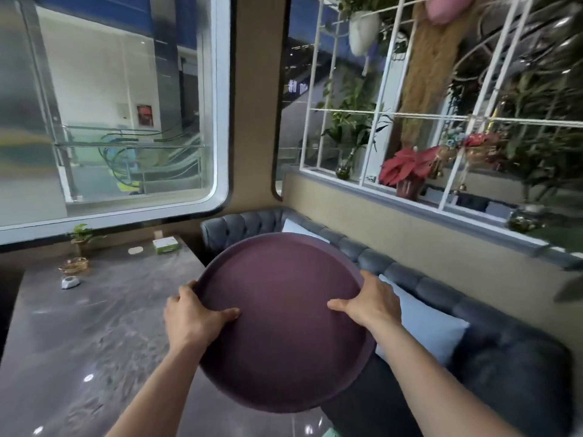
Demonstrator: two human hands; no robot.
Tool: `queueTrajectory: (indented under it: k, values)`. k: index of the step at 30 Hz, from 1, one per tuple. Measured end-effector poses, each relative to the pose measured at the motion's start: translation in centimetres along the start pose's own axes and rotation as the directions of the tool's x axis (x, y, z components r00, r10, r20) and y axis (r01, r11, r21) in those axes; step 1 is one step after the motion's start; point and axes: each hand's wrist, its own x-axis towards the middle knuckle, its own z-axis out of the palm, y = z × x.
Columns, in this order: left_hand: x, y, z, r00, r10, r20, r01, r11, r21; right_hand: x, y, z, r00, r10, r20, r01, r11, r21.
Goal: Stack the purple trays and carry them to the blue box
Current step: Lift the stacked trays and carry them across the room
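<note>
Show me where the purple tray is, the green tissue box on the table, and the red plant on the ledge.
purple tray [284, 298]: head view, on its bare centre between the hands.
green tissue box [165, 245]: head view, on its top face.
red plant [405, 167]: head view, on its red leaves above the pot.

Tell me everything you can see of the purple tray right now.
The purple tray is round, matte, plastic-looking, with a low raised rim, and its top is bare. It is held in the air, tilted, over the edge of the grey marbled table and the dark tufted bench. The left hand and right hand grip opposite sides of the rim, thumbs on top. Whether more trays are stacked beneath cannot be told.
</note>
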Motion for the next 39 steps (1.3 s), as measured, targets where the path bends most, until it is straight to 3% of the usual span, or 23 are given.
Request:
queueTrajectory:
  k: [12,17,23,31,39]
  values:
    - [-13.2,12.8,13.5,0.916,0.252,0.312,-0.231,0.967,-0.103,-5.2,18.5,-16.1,0.925,0.299,-0.235,-0.299,0.954,0.033]
    - [-22.3,17.9,18.6,0.845,0.344,0.410,-0.302,0.939,-0.167,-9.9,26.9,-23.5,0.846,0.407,-0.344,-0.415,0.908,0.055]
    - [-34.9,23.1,24.3,0.707,0.469,0.529,-0.416,0.881,-0.225,-18.0,36.8,-31.8,0.705,0.553,-0.445,-0.571,0.814,0.108]
    - [-52.3,28.1,29.4,0.412,0.571,0.710,-0.457,0.804,-0.381,-31.7,46.4,-40.0,0.449,0.696,-0.560,-0.740,0.641,0.204]
    - [-67.6,30.7,31.3,0.062,0.619,0.783,-0.403,0.733,-0.547,-44.5,50.7,-43.9,0.093,0.767,-0.635,-0.855,0.388,0.343]
